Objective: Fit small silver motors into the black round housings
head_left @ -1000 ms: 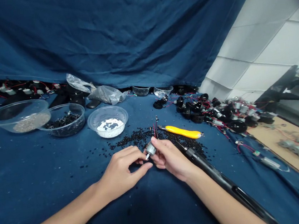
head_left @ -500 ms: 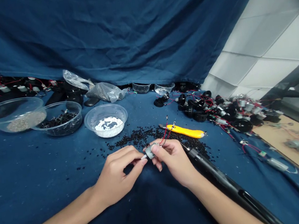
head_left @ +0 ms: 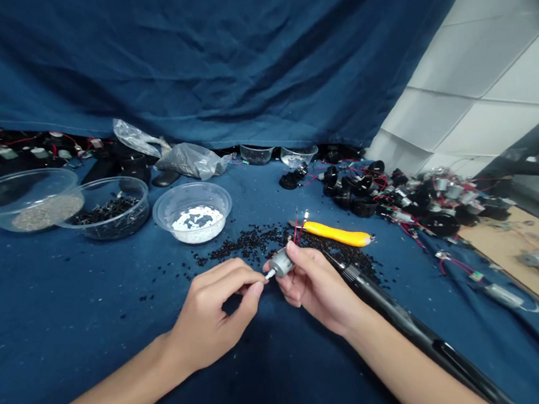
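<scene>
A small grey cylindrical motor (head_left: pixel 282 263) with thin red wires rising from its back is held in the fingers of my right hand (head_left: pixel 321 287). From its left end sticks a short white piece (head_left: pixel 270 274). My left hand (head_left: pixel 223 308) has thumb and forefinger pinched together at the tip of this white piece; whether they grip it or something small beside it is hard to see. Behind the hands many tiny black pieces (head_left: pixel 249 243) are scattered on the blue cloth. A yellow-handled tool (head_left: pixel 336 233) lies just beyond my right hand.
Clear bowls hold white pieces (head_left: pixel 195 235), black parts (head_left: pixel 115 227) and beige bits (head_left: pixel 48 222). A black pen-like tool (head_left: pixel 410 322) lies beside my right forearm. Wired motors and black parts (head_left: pixel 437 202) are heaped at the right. A plastic bag (head_left: pixel 191 159) sits at the back.
My right hand has shifted slightly right with the motor, and the motor has tilted. More of the white piece shows between the motor and my left fingertips. The view has moved slightly.
</scene>
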Demonstrator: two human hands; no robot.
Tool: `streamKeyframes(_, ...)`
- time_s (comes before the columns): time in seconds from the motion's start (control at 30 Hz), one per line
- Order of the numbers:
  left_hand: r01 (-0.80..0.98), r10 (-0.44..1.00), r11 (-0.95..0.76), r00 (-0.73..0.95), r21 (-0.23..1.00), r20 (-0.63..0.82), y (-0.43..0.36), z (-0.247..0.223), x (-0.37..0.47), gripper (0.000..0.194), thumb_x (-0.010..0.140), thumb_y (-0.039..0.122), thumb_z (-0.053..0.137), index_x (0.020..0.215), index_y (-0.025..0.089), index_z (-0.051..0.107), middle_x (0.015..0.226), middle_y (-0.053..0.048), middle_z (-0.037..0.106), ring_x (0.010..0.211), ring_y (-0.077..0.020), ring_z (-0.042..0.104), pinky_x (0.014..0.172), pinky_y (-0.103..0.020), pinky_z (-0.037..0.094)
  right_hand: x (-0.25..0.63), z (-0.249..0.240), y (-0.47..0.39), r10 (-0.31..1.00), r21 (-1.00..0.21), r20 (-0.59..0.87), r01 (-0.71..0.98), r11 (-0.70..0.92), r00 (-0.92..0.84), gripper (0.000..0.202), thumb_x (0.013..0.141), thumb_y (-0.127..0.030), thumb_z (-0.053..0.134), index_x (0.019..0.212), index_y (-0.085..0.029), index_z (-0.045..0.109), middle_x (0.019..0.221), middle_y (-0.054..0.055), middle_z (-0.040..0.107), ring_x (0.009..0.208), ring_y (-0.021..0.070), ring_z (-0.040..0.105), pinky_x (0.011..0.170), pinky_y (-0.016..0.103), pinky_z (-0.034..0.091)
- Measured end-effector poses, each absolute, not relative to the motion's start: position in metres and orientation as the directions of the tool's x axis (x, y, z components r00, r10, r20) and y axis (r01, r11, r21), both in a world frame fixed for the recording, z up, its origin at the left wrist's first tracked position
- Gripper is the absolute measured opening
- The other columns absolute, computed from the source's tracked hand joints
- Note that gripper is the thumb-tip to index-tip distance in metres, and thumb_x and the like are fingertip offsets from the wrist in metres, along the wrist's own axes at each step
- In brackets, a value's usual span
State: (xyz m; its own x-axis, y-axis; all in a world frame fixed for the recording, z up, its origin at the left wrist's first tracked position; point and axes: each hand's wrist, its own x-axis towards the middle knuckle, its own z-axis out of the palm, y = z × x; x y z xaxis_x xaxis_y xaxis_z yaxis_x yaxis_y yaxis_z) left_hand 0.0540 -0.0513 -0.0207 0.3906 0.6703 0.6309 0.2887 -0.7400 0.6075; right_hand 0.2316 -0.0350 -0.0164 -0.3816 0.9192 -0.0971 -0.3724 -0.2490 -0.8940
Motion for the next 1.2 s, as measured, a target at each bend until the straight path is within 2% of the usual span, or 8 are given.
streamKeyframes(0.47, 0.268, 0.653, -0.755, 0.395, 0.599, 0.646, -0.057, -0.019, 0.055, 0.015, 0.085, 0.004, 0.060, 0.095, 0.015, 0.063, 0.078, -0.001, 0.062, 0.069, -0.0113, 0.056, 0.064, -0.024, 0.046, 0.231, -0.019, -0.039, 0.890, -0.885, -0.137, -0.350, -0.308, -0.435, 0.047, 0.077, -0.057, 0.071, 0.060, -0.013, 0.070, 0.045, -0.002, 0.054, 0.035, 0.0033, 0.042, 0.033, 0.013, 0.034)
streamKeyframes(0.7, 0.269, 0.650, -0.757, 0.403, 0.596, 0.644, -0.058, -0.018, 0.056, 0.016, 0.084, 0.002, 0.059, 0.094, 0.014, 0.062, 0.078, -0.001, 0.062, 0.069, -0.0104, 0.055, 0.065, -0.023, 0.046, 0.233, -0.019, -0.038, 0.899, -0.917, -0.109, -0.306, -0.256, -0.424, 0.050, 0.078, -0.058, 0.069, 0.056, -0.013, 0.066, 0.049, -0.001, 0.057, 0.036, 0.0042, 0.045, 0.034, 0.014, 0.035)
streamKeyframes(0.8, 0.268, 0.657, -0.750, 0.411, 0.605, 0.632, -0.058, -0.019, 0.054, 0.014, 0.084, 0.003, 0.059, 0.093, 0.014, 0.062, 0.078, -0.001, 0.061, 0.069, -0.0103, 0.054, 0.065, -0.023, 0.045, 0.234, -0.020, -0.038, 0.913, -0.942, -0.079, -0.269, -0.199, -0.400, 0.047, 0.078, -0.057, 0.070, 0.062, -0.014, 0.067, 0.049, -0.002, 0.057, 0.037, 0.0044, 0.046, 0.036, 0.015, 0.036)
streamKeyframes(0.93, 0.293, 0.722, -0.679, 0.431, 0.673, 0.541, -0.053, -0.022, 0.053, 0.007, 0.087, 0.009, 0.059, 0.087, 0.016, 0.062, 0.075, 0.000, 0.057, 0.067, -0.0102, 0.052, 0.064, -0.022, 0.043, 0.233, -0.021, -0.039, 0.938, -0.972, -0.037, -0.207, -0.115, -0.345, 0.032, 0.077, -0.044, 0.075, 0.068, -0.014, 0.067, 0.051, -0.003, 0.057, 0.040, 0.0042, 0.046, 0.040, 0.015, 0.036)
streamKeyframes(1.07, 0.323, 0.800, -0.555, 0.461, 0.767, 0.385, -0.046, -0.027, 0.054, 0.018, 0.093, 0.018, 0.053, 0.080, 0.018, 0.064, 0.070, 0.001, 0.055, 0.065, -0.0115, 0.052, 0.061, -0.021, 0.042, 0.227, -0.020, -0.041, 0.951, -0.980, -0.008, -0.187, -0.069, -0.310, 0.018, 0.073, -0.028, 0.079, 0.077, -0.015, 0.068, 0.059, -0.005, 0.058, 0.047, 0.0041, 0.044, 0.045, 0.016, 0.036)
streamKeyframes(1.2, 0.355, 0.814, -0.512, 0.491, 0.782, 0.310, -0.043, -0.029, 0.054, 0.026, 0.098, 0.027, 0.047, 0.079, 0.017, 0.062, 0.074, -0.001, 0.061, 0.069, -0.0147, 0.057, 0.065, -0.024, 0.045, 0.223, -0.020, -0.040, 0.950, -0.980, 0.000, -0.188, -0.061, -0.311, 0.023, 0.068, -0.020, 0.081, 0.086, -0.015, 0.068, 0.065, -0.005, 0.061, 0.053, 0.0051, 0.048, 0.050, 0.017, 0.039)
